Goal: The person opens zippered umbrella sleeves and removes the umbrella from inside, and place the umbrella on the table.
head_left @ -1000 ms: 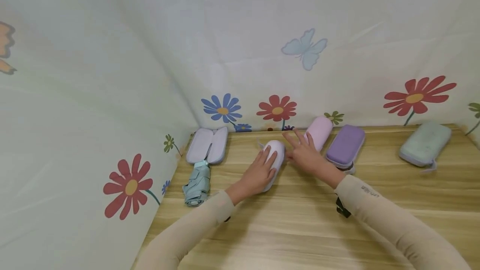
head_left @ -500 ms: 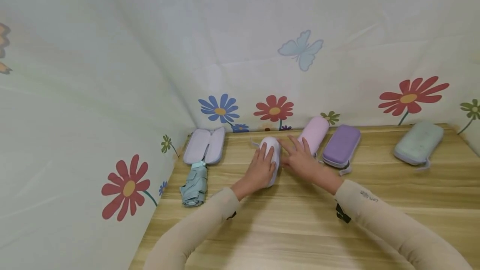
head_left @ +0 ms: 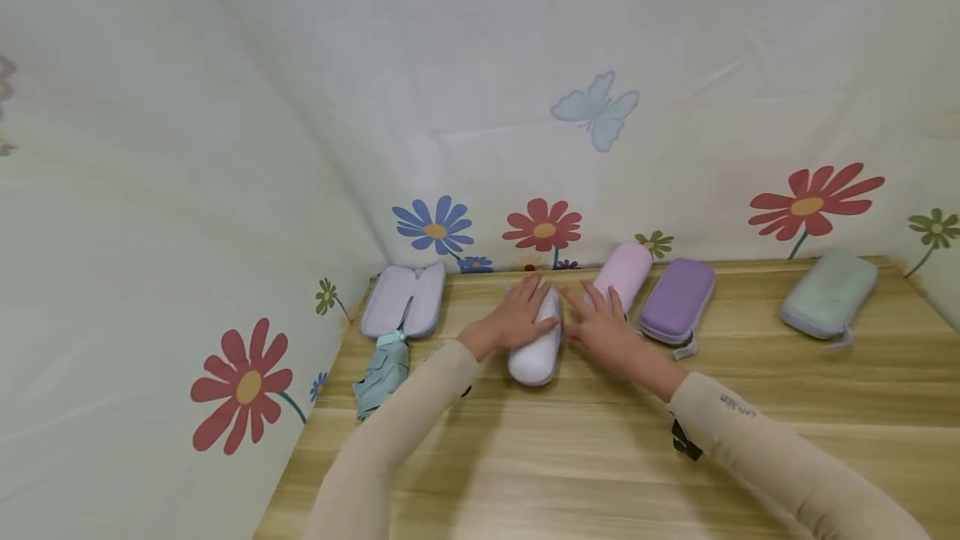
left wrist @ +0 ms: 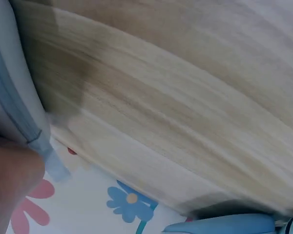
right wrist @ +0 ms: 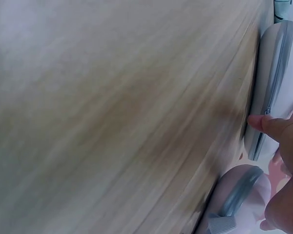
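A white zip case (head_left: 535, 361) with rounded ends lies on the wooden table in the head view. Over its far half lies my left hand (head_left: 512, 319), which holds it with the thumb across the top right edge. My right hand (head_left: 607, 336) is at the case's right side, fingers spread. In the right wrist view its thumb (right wrist: 260, 122) touches the grey zipper (right wrist: 273, 83) by the slider. A pale strap (left wrist: 49, 158) hangs from the case's end beside a bent finger (left wrist: 12, 168) in the left wrist view. The fingertips of the left hand are partly hidden.
Right of the hands lie a pink case (head_left: 626, 273), a purple case (head_left: 678, 298) and a green case (head_left: 830, 294). An opened pale case (head_left: 390, 298) and a folded teal umbrella (head_left: 382, 373) are at the left. A flowered cloth wall (head_left: 675, 123) borders the table (head_left: 570, 473).
My left hand has slid from the near part of the white case to its far end, uncovering the near end. The right hand stays at its right side. The head view has shifted slightly.
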### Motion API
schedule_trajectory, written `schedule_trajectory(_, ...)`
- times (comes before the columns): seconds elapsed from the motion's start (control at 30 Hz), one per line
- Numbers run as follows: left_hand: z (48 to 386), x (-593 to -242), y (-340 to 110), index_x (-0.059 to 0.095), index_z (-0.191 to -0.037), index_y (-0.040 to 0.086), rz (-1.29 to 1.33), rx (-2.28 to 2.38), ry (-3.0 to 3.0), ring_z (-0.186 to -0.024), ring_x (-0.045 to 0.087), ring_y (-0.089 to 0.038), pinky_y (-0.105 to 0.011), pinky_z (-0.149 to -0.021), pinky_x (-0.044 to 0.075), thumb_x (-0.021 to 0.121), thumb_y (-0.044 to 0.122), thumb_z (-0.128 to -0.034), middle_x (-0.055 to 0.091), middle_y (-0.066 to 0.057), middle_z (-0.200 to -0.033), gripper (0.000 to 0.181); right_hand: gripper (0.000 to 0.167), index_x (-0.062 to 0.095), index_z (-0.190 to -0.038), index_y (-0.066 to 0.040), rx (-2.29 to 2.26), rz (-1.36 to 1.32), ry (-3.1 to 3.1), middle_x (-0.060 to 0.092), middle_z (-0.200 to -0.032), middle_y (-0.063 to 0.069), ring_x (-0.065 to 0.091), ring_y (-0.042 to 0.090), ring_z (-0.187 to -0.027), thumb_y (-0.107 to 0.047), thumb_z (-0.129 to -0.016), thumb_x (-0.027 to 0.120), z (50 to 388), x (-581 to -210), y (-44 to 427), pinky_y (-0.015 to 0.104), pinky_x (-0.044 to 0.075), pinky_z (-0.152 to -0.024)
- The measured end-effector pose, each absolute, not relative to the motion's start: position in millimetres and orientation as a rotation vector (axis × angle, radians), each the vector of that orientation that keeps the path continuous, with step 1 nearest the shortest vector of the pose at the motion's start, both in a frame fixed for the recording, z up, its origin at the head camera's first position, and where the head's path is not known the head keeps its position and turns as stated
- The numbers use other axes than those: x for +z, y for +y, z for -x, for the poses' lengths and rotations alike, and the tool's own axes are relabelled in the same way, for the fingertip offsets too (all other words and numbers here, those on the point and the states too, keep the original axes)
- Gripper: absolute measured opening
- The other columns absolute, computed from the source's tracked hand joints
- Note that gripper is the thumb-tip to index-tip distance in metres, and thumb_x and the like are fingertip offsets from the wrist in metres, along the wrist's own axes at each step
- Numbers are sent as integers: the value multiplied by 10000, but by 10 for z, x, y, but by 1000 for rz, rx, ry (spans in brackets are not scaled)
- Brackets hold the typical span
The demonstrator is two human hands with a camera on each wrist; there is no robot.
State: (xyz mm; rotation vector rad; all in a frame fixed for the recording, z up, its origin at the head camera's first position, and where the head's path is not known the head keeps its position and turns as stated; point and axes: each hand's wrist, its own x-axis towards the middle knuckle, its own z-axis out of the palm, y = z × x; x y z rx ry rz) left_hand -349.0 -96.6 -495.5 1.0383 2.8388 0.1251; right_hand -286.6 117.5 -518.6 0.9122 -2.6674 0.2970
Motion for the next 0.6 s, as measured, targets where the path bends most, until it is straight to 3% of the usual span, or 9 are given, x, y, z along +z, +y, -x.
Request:
schedule_trajectory(0.13,3506,-5008,-953,205,-1599,-25,-995,158,2884,-1555,112,-353,-487,-1239,165,416,415,-1077,98,-211,-1683,715,81,817,-979,-235,316,-910,-2656,378,-1598,157,201,518,-1473,-243,-925,758,2846,-5208,1164,807,186,-1064)
schedule_trajectory(0.27,3459,-5055,-906,184,-1577,-87,-774,217,2943,-1552,84,-388,-439,-1249,126,399,384,-1075,61,-268,-1669,721,55,809,-937,-220,333,-929,-2635,388,-1588,185,195,509,-1479,-228,-922,757,2814,-5192,1172,790,173,-1086)
schedule_trajectory(0.37,3432,-5050,-866,141,-1576,-110,-557,215,2980,-1551,29,-412,-464,-1250,105,352,379,-1086,13,-294,-1663,724,52,801,-924,-217,356,-959,-2638,367,-1584,232,187,529,-1474,-208,-924,750,2773,-5174,1177,787,157,-1092)
schedule_trajectory(0.6,3438,-5015,-750,119,-1592,-81,-51,196,3054,-1554,35,-400,-503,-1240,145,315,384,-1073,47,-271,-1671,724,40,794,-917,-212,379,-1002,-2607,365,-1542,323,240,593,-1425,-185,-888,785,2602,-5198,1190,796,186,-1071)
